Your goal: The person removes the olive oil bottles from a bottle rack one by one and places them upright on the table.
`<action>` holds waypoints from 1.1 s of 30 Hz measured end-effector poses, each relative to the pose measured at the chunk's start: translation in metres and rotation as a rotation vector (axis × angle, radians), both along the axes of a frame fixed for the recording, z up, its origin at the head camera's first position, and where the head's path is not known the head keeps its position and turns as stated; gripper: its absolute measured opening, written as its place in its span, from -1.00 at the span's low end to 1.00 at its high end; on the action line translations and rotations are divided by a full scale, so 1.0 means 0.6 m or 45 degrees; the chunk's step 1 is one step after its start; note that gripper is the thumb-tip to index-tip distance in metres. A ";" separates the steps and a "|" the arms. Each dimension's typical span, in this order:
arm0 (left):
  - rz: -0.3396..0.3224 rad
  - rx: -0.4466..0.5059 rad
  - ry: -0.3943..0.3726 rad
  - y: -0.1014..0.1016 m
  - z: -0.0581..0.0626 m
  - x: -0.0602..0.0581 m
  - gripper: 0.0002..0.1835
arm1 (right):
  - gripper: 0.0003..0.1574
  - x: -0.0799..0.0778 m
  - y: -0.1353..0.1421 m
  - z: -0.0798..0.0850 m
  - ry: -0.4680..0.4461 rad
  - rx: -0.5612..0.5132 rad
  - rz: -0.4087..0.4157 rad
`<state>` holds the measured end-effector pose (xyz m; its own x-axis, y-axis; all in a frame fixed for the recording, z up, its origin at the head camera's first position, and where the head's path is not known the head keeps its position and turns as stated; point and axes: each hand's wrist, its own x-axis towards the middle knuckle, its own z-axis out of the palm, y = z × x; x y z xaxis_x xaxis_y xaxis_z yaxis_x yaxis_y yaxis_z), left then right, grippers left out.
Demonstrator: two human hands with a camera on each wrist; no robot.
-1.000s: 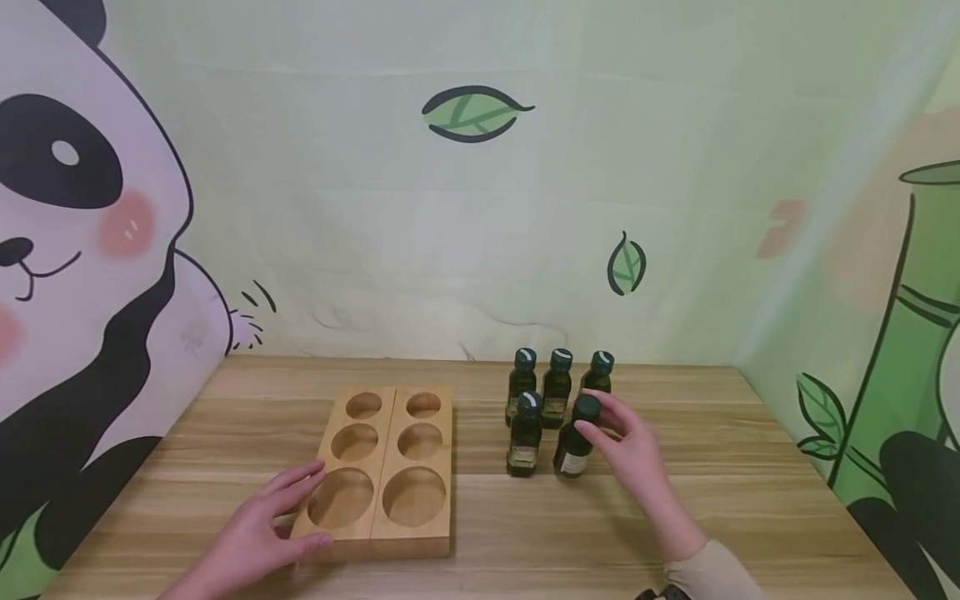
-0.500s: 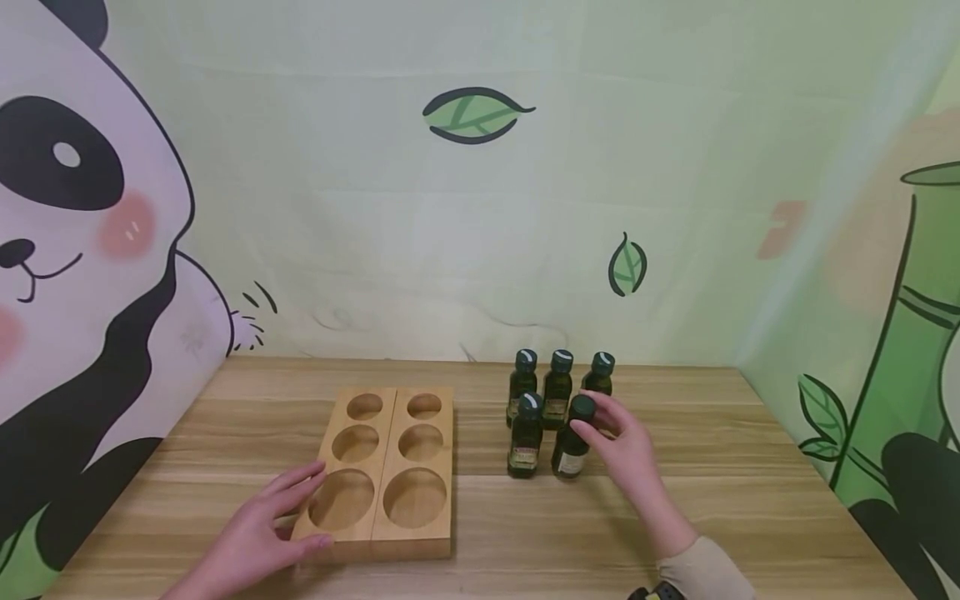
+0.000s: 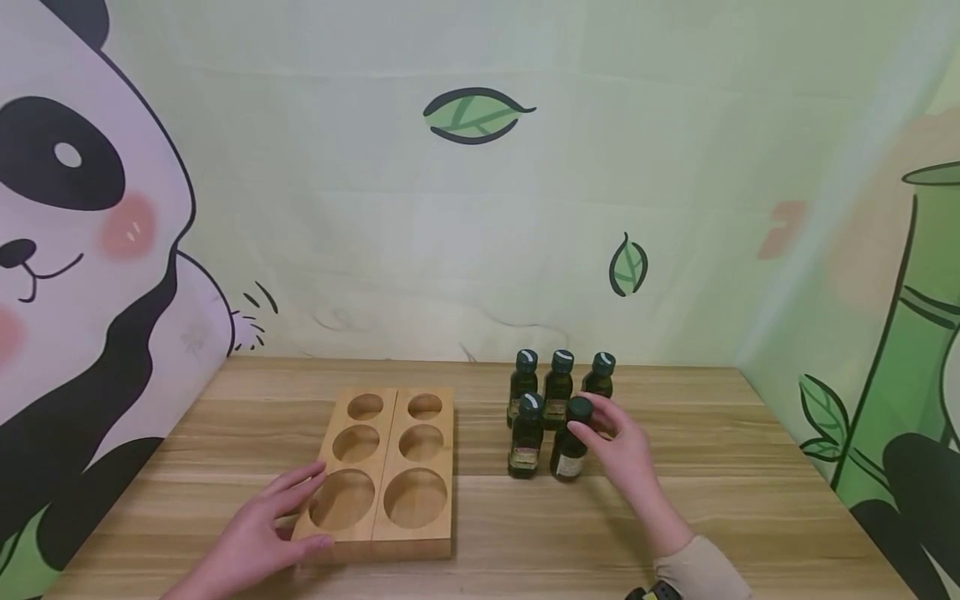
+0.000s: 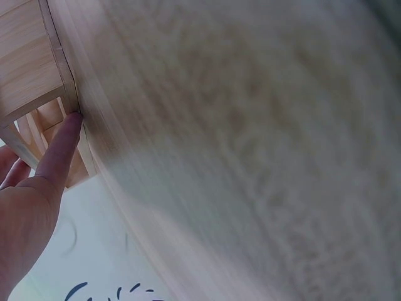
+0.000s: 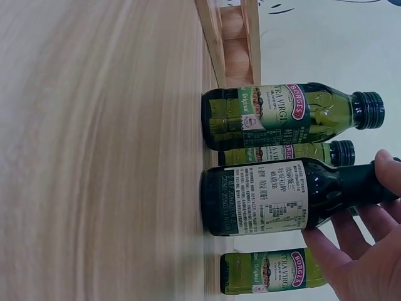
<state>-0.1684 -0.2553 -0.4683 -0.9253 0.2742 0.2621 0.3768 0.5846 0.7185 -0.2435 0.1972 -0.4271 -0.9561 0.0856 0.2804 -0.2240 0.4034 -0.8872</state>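
Observation:
My right hand [image 3: 628, 446] pinches the neck and cap of a dark olive oil bottle [image 3: 568, 458] at the front right of a small cluster. In the right wrist view this bottle [image 5: 250, 200] shows a white printed back label, and its base is right at the tabletop. Just left of it stands another olive oil bottle [image 3: 526, 446], its green front label [image 5: 269, 118] outward. My left hand [image 3: 266, 521] rests at the near left corner of a wooden holder [image 3: 412, 548], thumb at the front, fingers along the left side. Round wells of several sizes open in the holder's top.
Behind the two front bottles stand a back-left bottle [image 3: 522, 385], a middle one [image 3: 557, 392] and a right one [image 3: 597, 383] partly hidden by my hand. The wooden table [image 3: 540, 542] ends at a wall cloth [image 3: 360, 217] printed with a panda and leaves.
My right hand has shifted slightly left with the dark olive oil bottle, bringing it nearer the front-left bottle. My left hand and the holder have stayed in place.

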 end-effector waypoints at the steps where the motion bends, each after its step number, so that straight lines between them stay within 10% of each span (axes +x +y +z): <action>1: 0.003 0.001 -0.003 0.000 0.000 0.000 -0.13 | -0.45 -0.001 0.000 -0.001 0.001 0.003 -0.001; 17: -0.015 0.042 -0.028 -0.002 0.002 0.001 -0.13 | -0.43 -0.008 -0.001 -0.007 -0.009 0.006 -0.009; 33: 0.032 -0.282 0.292 0.003 0.020 -0.008 -0.28 | -0.27 0.023 0.025 -0.013 0.037 0.258 0.122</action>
